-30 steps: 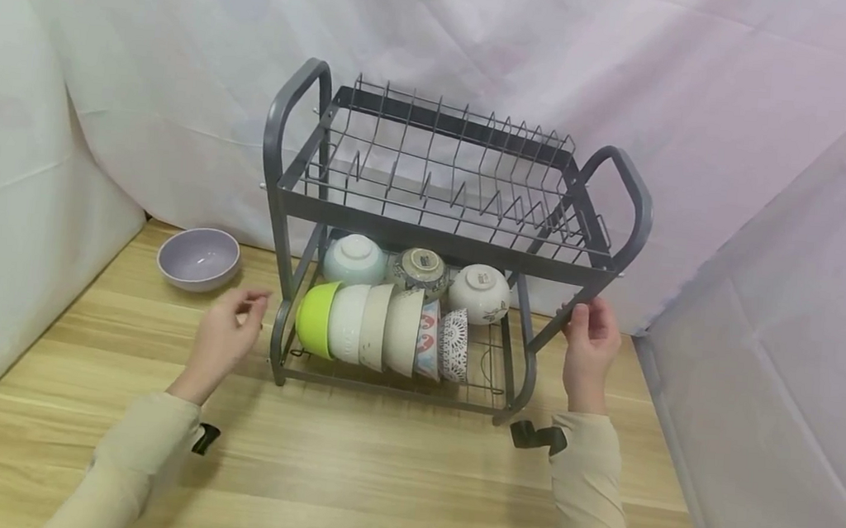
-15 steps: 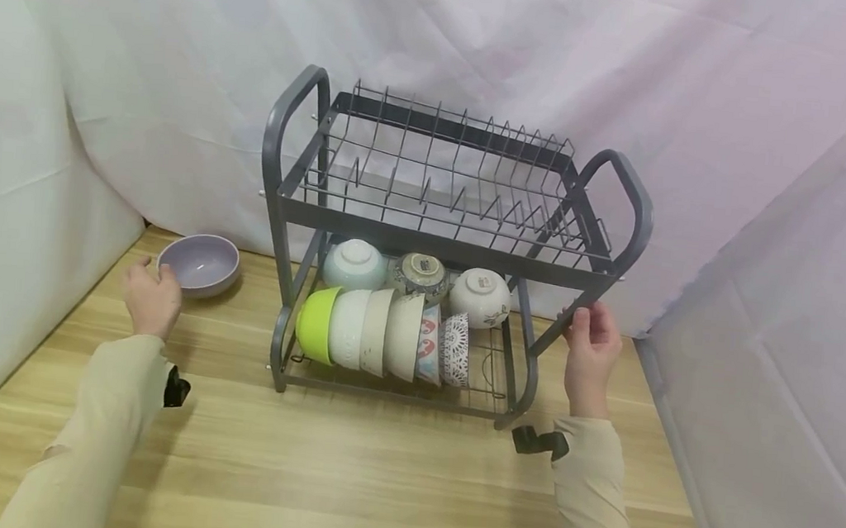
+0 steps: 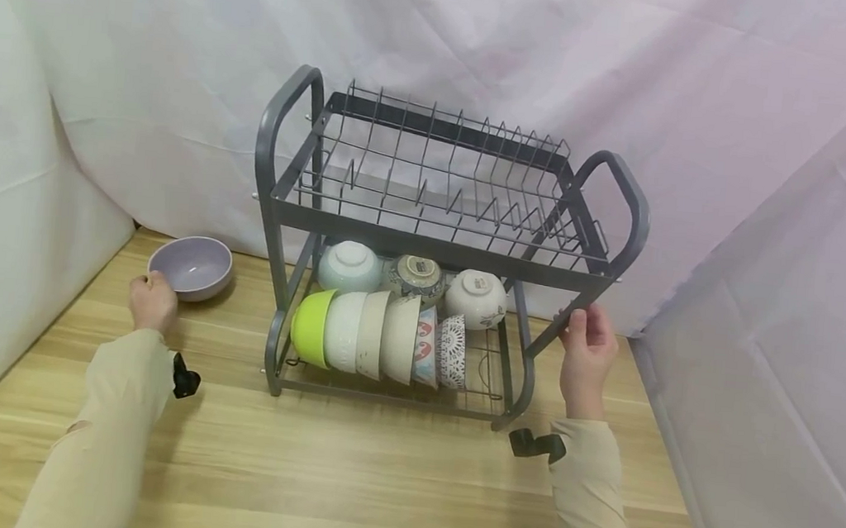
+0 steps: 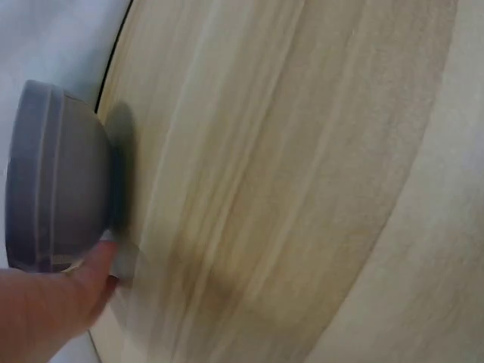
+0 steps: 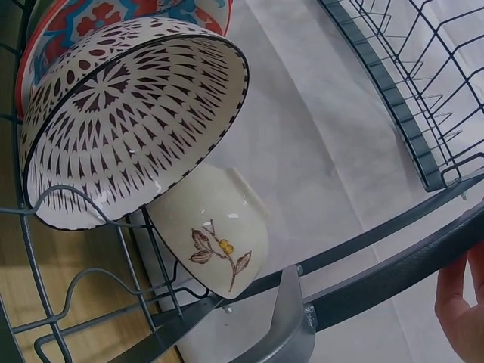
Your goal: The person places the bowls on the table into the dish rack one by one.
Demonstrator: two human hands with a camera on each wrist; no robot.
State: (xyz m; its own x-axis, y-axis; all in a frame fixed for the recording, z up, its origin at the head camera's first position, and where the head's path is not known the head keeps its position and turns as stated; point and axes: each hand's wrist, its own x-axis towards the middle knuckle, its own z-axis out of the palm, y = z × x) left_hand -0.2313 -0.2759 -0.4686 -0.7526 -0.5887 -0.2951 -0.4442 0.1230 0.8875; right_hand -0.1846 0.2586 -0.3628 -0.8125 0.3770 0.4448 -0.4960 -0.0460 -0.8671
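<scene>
My left hand (image 3: pixel 152 302) touches the near rim of the smooth, round purple bowl (image 3: pixel 191 266), standing mouth up on wood. My right hand (image 3: pixel 586 355) loosely holds the gray metal dish rack (image 3: pixel 440 240).

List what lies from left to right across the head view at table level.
left hand → purple bowl → lime green bowl → black-and-white patterned bowl → right hand
</scene>
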